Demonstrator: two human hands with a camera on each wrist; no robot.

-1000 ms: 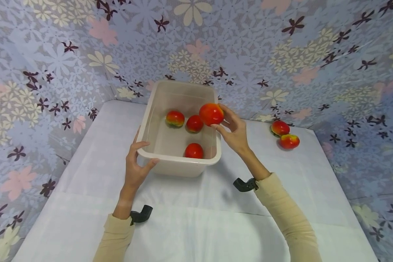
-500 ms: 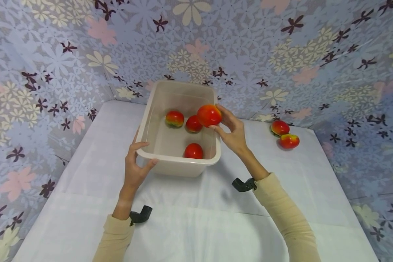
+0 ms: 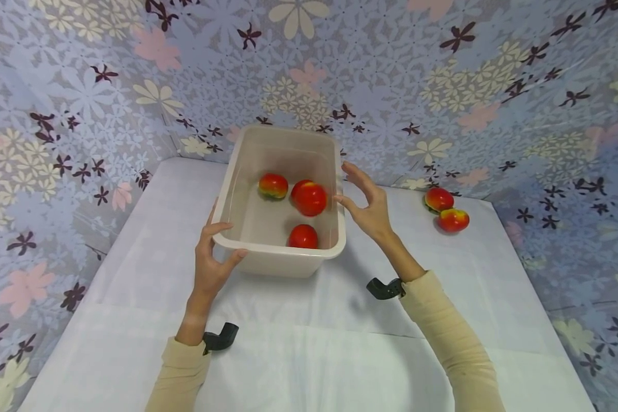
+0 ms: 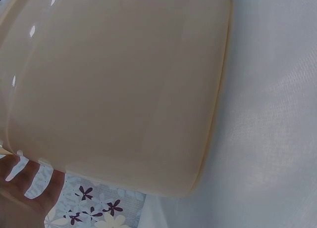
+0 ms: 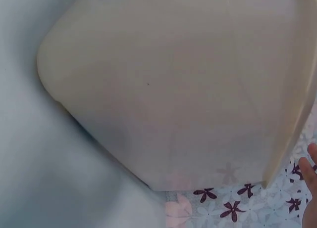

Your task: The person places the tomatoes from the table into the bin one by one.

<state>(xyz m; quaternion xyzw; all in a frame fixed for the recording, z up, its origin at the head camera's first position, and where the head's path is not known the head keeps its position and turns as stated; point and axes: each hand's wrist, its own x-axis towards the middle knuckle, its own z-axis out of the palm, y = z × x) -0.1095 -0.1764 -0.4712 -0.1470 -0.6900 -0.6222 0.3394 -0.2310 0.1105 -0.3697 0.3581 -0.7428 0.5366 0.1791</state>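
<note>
Your wide-spread right hand (image 3: 372, 210) has released a red fruit (image 3: 311, 199), making 4 inside the bin (image 3: 283, 264) your left hand (image 3: 211, 268) grips, with 2 fruits (image 3: 453, 220) still outside.

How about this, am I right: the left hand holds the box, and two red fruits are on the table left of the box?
Not left: the head view shows the two red fruits on the table right of the box. The left hand does hold it.

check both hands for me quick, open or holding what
Left hand: holding the off-white bin at its near left corner.
Right hand: open, holding nothing.
</note>
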